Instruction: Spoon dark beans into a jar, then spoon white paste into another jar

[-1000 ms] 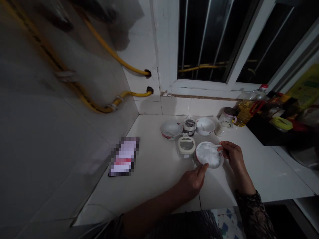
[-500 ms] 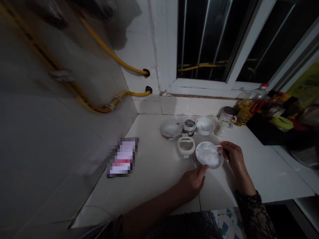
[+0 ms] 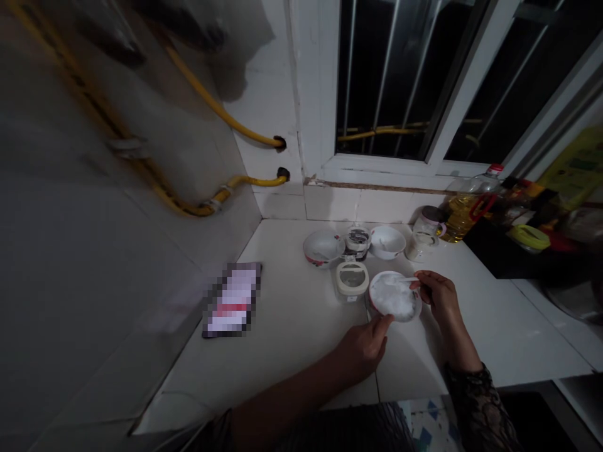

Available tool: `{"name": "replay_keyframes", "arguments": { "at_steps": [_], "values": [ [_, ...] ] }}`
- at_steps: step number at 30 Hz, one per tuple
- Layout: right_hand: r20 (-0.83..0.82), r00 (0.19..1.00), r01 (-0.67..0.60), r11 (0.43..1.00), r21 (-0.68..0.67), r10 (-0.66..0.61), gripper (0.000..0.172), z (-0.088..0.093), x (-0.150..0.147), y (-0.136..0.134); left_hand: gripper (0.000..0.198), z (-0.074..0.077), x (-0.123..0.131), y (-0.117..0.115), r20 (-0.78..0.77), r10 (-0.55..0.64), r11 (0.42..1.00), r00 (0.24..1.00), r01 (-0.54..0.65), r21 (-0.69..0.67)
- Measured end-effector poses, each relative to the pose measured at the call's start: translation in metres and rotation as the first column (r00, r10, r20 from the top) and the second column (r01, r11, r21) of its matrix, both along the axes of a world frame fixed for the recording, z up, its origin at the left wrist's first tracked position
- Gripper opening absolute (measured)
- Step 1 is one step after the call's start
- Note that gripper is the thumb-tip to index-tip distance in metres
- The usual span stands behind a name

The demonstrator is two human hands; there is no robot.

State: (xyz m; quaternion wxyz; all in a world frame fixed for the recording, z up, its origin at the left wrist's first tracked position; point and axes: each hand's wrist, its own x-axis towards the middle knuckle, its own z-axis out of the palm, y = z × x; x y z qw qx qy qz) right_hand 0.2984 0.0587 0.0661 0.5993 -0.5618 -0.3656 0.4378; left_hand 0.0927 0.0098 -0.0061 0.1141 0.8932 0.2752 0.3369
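Observation:
A white bowl (image 3: pixel 394 296) full of white powder stands on the white counter (image 3: pixel 292 326). My left hand (image 3: pixel 365 343) rests at the bowl's near rim, fingers curled against it. My right hand (image 3: pixel 436 295) is at the bowl's right rim, fingers pinched on a small white spoon (image 3: pixel 406 280) whose end lies in the powder. A clear lidded jar (image 3: pixel 351 280) stands just left of the bowl.
Behind the bowl stand two more white bowls (image 3: pixel 323 246) (image 3: pixel 387 241), a dark-topped jar (image 3: pixel 357 239) and a glass jar (image 3: pixel 423 235). An oil bottle (image 3: pixel 464 204) and a dark tray of bottles (image 3: pixel 522 245) are at the right. A phone (image 3: pixel 232 299) lies at the left. Yellow hoses (image 3: pixel 226 119) run on the wall.
The view has shifted slightly; both hands stay at the bowl, with the spoon still in the powder.

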Motion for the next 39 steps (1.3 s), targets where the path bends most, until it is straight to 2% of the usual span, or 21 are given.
{"name": "replay_keyframes", "arguments": {
  "at_steps": [6,11,14,17,19,21,22,23,24,26,29,31,35,39],
  "values": [
    [-0.034,0.999,-0.015,1.0,0.01,0.016,0.019,0.005,-0.004,0.0,0.043,-0.001,0.001,0.0,0.014,0.001,0.999,1.0,-0.002,0.05],
    [-0.005,1.0,-0.011,0.999,0.053,0.011,0.024,0.026,-0.014,0.003,0.048,-0.002,0.001,0.001,0.002,-0.002,1.0,1.0,0.002,0.029],
    [0.07,0.995,-0.081,0.992,0.096,0.074,0.027,0.039,-0.028,0.004,0.048,-0.002,0.001,0.001,-0.006,0.006,1.0,1.0,-0.005,0.01],
    [0.273,0.957,-0.144,0.975,0.171,0.094,0.025,0.04,-0.048,0.001,0.046,-0.003,0.002,0.001,-0.007,0.012,1.0,1.0,-0.012,0.019],
    [0.527,0.846,-0.254,0.93,0.266,0.08,0.022,0.036,-0.06,-0.002,0.044,-0.004,0.003,0.002,-0.013,0.013,0.999,1.0,-0.012,0.034],
    [0.764,0.641,-0.457,0.838,0.3,0.076,0.02,0.031,-0.068,-0.006,0.043,-0.004,0.003,0.002,-0.021,0.012,0.999,1.0,-0.011,0.048],
    [0.836,0.545,-0.541,0.79,0.289,0.068,0.02,0.03,-0.069,-0.008,0.042,-0.004,0.003,0.002,-0.026,0.011,0.999,1.0,-0.009,0.051],
    [0.872,0.486,-0.591,0.756,0.28,0.057,0.021,0.029,-0.069,-0.009,0.042,-0.004,0.003,0.002,-0.028,0.007,0.999,1.0,-0.005,0.052],
    [0.88,0.472,-0.599,0.748,0.286,0.042,0.022,0.03,-0.067,-0.01,0.042,-0.004,0.003,0.002,-0.025,0.006,0.999,1.0,-0.005,0.05],
    [0.84,0.543,-0.505,0.801,0.321,0.006,0.022,0.034,-0.059,-0.01,0.042,-0.004,0.003,0.002,-0.016,0.004,0.999,1.0,-0.003,0.045],
    [0.72,0.693,-0.272,0.91,0.313,-0.04,0.024,0.043,-0.037,-0.008,0.043,-0.006,0.002,0.002,0.008,-0.005,0.998,1.0,0.004,0.062],
    [0.672,0.739,-0.194,0.941,0.278,-0.046,0.024,0.048,-0.021,-0.007,0.044,-0.007,0.002,0.002,0.023,-0.006,0.997,1.0,0.004,0.072],
    [0.701,0.713,-0.181,0.967,0.18,0.003,0.026,0.052,0.003,-0.01,0.044,-0.008,0.002,0.003,0.032,-0.008,0.996,0.999,0.005,0.084],
    [0.763,0.633,-0.268,0.962,0.059,0.13,0.028,0.05,0.001,-0.012,0.043,-0.006,0.002,0.003,0.014,0.009,0.997,1.0,-0.01,0.076]
  ]
}}
